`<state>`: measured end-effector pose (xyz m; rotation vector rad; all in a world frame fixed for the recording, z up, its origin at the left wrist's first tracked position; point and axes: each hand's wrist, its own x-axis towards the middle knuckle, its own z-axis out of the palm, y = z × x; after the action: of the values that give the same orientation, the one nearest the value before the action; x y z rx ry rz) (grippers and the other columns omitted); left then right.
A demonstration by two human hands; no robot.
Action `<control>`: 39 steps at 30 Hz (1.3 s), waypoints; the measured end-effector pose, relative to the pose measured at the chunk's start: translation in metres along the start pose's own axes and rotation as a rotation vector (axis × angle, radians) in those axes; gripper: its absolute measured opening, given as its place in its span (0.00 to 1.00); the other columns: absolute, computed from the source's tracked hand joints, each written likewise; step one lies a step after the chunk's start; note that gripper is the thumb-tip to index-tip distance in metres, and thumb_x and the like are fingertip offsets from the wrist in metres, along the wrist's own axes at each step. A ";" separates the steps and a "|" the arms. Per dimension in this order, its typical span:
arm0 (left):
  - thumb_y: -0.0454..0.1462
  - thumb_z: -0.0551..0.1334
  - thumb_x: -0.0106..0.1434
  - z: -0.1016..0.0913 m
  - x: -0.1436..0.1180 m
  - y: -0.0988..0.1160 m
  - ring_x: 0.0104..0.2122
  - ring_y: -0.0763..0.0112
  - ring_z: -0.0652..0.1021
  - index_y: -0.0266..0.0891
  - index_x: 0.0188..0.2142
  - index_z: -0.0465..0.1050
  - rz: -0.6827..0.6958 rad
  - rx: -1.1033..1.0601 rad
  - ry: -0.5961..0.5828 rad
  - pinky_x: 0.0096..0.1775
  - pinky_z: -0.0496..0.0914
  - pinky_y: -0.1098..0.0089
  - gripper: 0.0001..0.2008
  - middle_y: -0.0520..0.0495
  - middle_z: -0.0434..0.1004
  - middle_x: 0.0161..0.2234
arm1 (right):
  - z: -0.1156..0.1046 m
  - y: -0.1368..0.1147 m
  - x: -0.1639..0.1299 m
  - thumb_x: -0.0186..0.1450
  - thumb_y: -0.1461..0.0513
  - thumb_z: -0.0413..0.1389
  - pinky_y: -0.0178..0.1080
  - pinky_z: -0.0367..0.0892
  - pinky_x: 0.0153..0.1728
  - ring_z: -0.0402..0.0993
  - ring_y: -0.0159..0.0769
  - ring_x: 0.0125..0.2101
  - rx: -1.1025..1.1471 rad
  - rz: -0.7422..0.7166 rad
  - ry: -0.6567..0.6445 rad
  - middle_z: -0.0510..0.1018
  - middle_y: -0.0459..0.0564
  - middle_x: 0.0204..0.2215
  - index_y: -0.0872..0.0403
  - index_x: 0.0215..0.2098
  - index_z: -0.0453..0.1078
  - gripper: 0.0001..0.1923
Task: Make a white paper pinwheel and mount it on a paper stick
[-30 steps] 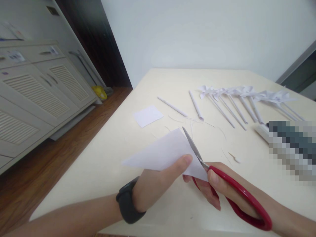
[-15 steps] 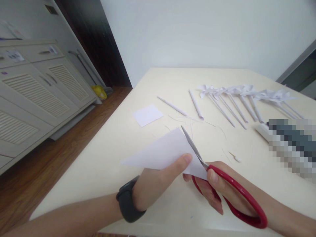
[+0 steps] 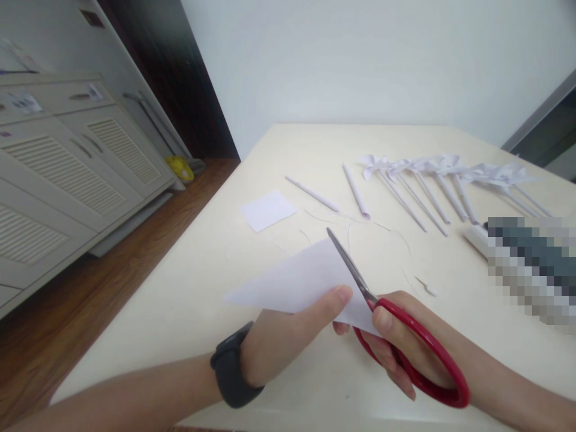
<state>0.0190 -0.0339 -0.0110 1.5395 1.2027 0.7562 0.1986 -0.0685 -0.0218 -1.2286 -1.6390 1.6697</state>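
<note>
My left hand (image 3: 297,336), with a dark band at the wrist, pinches a folded white sheet of paper (image 3: 292,279) between the thumb on top and fingers beneath. The paper comes to a point at the left. In my right hand (image 3: 405,336) are red-handled scissors (image 3: 443,366), thumb and fingers through the loops. Their metal blades lie along the paper's right edge, tips just past its upper corner and nearly together. Part of the lower blade is hidden by the paper. Thin paper strips (image 3: 348,237) lie on the table beyond the blades.
A white paper square (image 3: 269,210) lies at the left of the table (image 3: 189,294). Two rolled paper sticks (image 3: 357,191) rest near the middle. Several paper pinwheels (image 3: 423,168) line the back right. A small white-tipped piece (image 3: 426,287) and a blurred-out object (image 3: 531,270) lie right.
The scissors' blades have closed further along the paper's edge, and the handle loops have drawn closer together. The left hand keeps its hold on the paper, almost in place.
</note>
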 end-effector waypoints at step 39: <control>0.37 0.59 0.56 -0.015 0.029 0.018 0.32 0.66 0.77 0.36 0.31 0.75 0.019 -0.093 -0.475 0.37 0.69 0.69 0.08 0.47 0.78 0.30 | -0.016 -0.021 0.007 0.57 0.61 0.56 0.28 0.53 0.15 0.57 0.24 0.15 -0.012 0.010 0.292 0.63 0.38 0.15 0.54 0.23 0.59 0.10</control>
<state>0.0201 -0.0017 0.0074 1.5424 0.7907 0.4158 0.2035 -0.0509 -0.0018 -1.4134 -1.4674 1.4099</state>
